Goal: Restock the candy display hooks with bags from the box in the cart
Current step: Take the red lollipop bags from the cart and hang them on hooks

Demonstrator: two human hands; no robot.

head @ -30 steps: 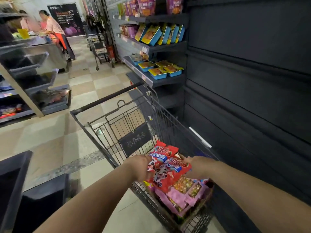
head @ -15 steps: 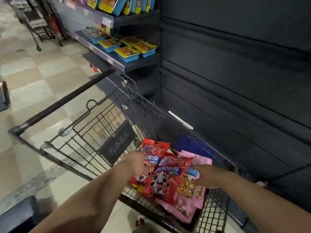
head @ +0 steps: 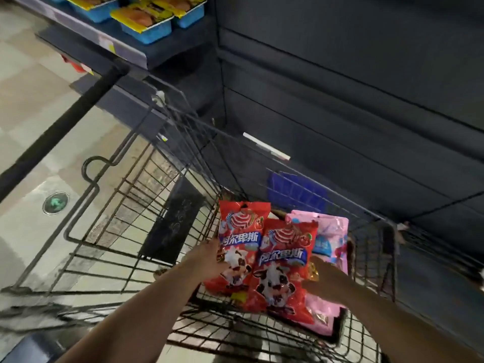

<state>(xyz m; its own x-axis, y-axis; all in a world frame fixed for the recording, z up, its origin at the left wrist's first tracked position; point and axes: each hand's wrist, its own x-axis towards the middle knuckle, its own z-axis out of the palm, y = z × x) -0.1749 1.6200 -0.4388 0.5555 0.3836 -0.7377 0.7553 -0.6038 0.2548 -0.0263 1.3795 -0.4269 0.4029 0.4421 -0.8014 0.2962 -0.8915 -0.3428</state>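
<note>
While both hands work over the cart: stock is being gathered, apparently for carrying to the display.
Red candy bags: two, overlapped, top ends up, held above the cart's far end; no hooks in view.
Left hand: pinches the pair's left edge, thumb in front, fingers behind.
Right hand: clasps the right edge, fingers tucked underneath; the two-sided hold probably keeps the slippery bags squared.
Pink bags: behind and below the red ones, touching the right hand; whether gripped is unclear.
Box: not clearly distinguishable.
Dark slatted panel: just beside the cart, likely the restocking site.
</note>
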